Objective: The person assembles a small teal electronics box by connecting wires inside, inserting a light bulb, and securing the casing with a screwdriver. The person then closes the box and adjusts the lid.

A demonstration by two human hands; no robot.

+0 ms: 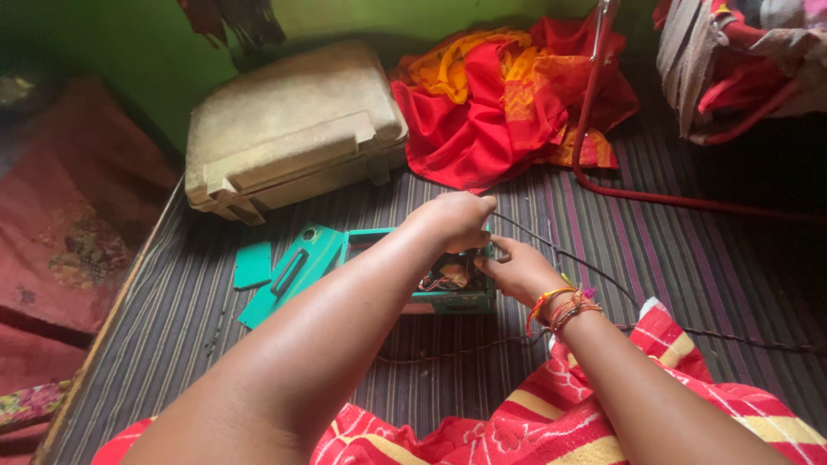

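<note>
Both hands meet over the open teal box (448,288): left hand (457,220) fingers curled together, pinching the black wire (594,267) running far-right, right hand (517,271) bracing the box's right edge.

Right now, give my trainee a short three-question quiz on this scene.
1. True or false: both hands are at the open teal box.
2. Which wrist wears the thread bracelets? A) left B) right
3. What lies on the striped mat just left of the box?

Key:
1. True: the left hand is above it and the right hand is at its right edge.
2. B
3. The teal lid, beside a small teal panel.
</note>
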